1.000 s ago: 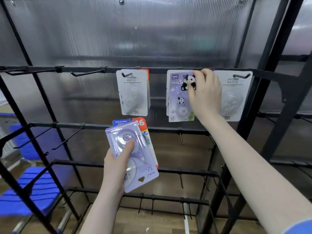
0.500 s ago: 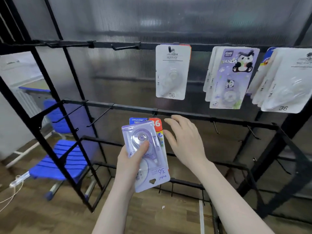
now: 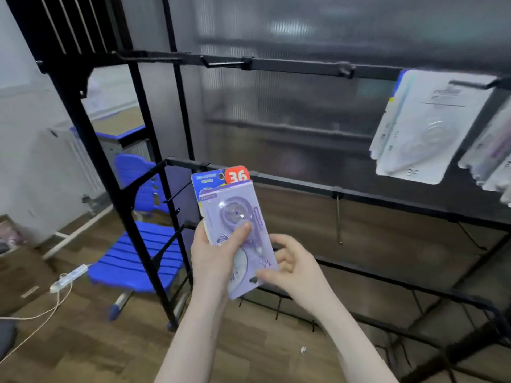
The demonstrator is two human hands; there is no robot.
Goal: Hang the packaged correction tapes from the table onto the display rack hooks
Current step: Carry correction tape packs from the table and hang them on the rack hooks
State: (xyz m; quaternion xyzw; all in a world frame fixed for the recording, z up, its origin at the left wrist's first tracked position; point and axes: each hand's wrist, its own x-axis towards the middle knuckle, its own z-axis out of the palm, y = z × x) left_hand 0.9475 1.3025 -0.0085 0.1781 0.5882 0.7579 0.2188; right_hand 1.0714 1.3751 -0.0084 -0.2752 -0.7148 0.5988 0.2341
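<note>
Left hand holds a fanned stack of carded correction tapes; right hand pinches its lower corner.

The left hand [image 3: 213, 258] is closed around the stack, thumb pressed on the clear blister of the front lilac-carded correction tape package [image 3: 237, 233]. The right hand [image 3: 293, 268] has thumb and fingers closed on that card's lower right corner. Behind it, touching, sits a blue-and-red carded package marked 36 [image 3: 218, 176]. The stack is held in front of the black metal display rack [image 3: 304, 66], below its top rail. A white carded package [image 3: 425, 128] hangs from a top-rail hook [image 3: 475, 84] at right, blurred. A blue plastic slatted chair [image 3: 135, 261] stands on the wooden floor at left.
</note>
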